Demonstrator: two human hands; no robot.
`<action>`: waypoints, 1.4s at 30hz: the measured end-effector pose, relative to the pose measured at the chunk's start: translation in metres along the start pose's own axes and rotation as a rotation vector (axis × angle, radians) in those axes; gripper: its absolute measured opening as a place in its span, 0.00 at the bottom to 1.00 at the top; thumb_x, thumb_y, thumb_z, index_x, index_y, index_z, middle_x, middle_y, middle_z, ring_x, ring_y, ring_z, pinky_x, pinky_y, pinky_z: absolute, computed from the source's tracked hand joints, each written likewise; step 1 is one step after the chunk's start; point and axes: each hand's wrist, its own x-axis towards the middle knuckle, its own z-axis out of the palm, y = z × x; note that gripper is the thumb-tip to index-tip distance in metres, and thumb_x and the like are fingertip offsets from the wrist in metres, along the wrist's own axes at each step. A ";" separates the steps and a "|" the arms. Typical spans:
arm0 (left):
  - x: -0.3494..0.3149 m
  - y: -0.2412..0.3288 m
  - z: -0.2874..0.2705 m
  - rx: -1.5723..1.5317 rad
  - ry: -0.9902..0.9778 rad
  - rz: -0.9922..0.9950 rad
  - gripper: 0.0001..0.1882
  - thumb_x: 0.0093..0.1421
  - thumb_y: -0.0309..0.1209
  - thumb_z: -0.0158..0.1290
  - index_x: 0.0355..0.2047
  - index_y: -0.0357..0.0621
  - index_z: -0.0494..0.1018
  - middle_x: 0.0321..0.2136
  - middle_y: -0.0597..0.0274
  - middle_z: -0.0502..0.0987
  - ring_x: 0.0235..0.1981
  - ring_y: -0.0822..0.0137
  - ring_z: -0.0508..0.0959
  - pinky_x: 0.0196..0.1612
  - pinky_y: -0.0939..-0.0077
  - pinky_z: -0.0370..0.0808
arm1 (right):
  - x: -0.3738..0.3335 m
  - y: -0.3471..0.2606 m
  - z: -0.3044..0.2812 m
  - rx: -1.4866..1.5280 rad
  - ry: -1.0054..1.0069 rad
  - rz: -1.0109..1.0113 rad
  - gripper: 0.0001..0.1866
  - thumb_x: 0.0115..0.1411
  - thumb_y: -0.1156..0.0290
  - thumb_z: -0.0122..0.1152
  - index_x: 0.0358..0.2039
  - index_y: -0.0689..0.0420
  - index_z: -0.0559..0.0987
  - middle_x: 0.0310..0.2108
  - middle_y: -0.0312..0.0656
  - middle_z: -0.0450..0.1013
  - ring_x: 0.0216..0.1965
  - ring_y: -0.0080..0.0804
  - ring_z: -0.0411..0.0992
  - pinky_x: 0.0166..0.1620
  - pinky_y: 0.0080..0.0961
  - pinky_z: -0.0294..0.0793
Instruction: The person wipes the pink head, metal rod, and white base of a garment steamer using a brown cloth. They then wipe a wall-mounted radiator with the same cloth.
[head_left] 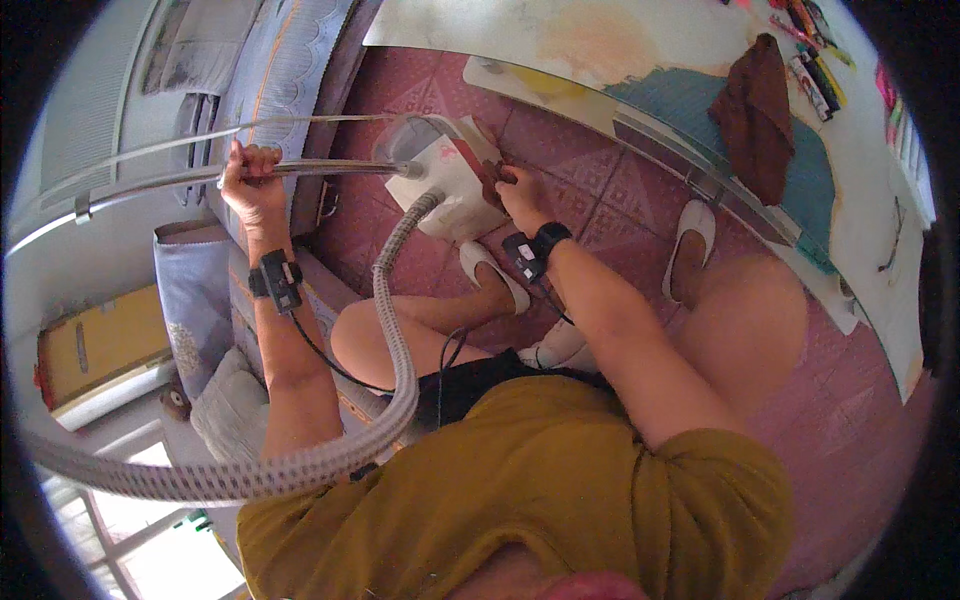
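A white garment steamer base [445, 185] with a clear tank stands on the floor in front of me. Two metal poles [330, 167] run from it toward the left, and my left hand [252, 180] is wrapped around one. At the base's right side, my right hand [520, 195] has bent fingers pressed against a reddish-brown part or cloth [488, 175]; I cannot tell which. A ribbed grey hose [395, 320] rises from the base and curves past my lap to the left.
A table [600, 30] on the right bears a brown cloth [755, 120] and several pens or tubes [815, 85]. My white shoes [690, 245] rest on the red tiled floor [620, 190]. To the left are a sofa-like seat [285, 70], a cushion [230, 410] and a yellow box [105, 345].
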 end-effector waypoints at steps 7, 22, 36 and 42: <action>-0.003 0.001 0.005 0.100 -0.034 0.014 0.18 0.63 0.37 0.51 0.17 0.47 0.63 0.14 0.70 0.55 0.19 0.70 0.57 0.34 0.67 0.59 | 0.039 -0.022 0.028 0.142 0.049 -0.402 0.24 0.59 0.72 0.56 0.57 0.60 0.72 0.54 0.52 0.72 0.54 0.40 0.72 0.57 0.28 0.68; 0.005 0.004 -0.006 0.093 -0.180 0.097 0.22 0.62 0.41 0.52 0.15 0.53 0.57 0.12 0.74 0.54 0.17 0.76 0.54 0.29 0.74 0.52 | 0.248 0.010 0.109 -0.420 -0.369 -0.422 0.18 0.59 0.70 0.51 0.51 0.49 0.77 0.44 0.54 0.76 0.46 0.53 0.74 0.52 0.41 0.71; 0.007 -0.001 -0.008 0.134 -0.171 0.118 0.22 0.63 0.43 0.51 0.15 0.53 0.58 0.11 0.75 0.55 0.15 0.77 0.53 0.28 0.76 0.51 | 0.279 0.048 0.103 -0.379 -0.269 -0.634 0.15 0.60 0.69 0.52 0.43 0.59 0.81 0.42 0.53 0.77 0.45 0.51 0.75 0.50 0.39 0.73; 0.008 -0.001 -0.012 0.123 -0.126 0.117 0.22 0.63 0.41 0.50 0.15 0.54 0.57 0.11 0.76 0.55 0.16 0.77 0.53 0.29 0.75 0.53 | 0.265 0.077 0.068 -0.123 -0.067 -0.099 0.17 0.62 0.69 0.50 0.50 0.55 0.79 0.41 0.53 0.78 0.40 0.44 0.78 0.45 0.33 0.75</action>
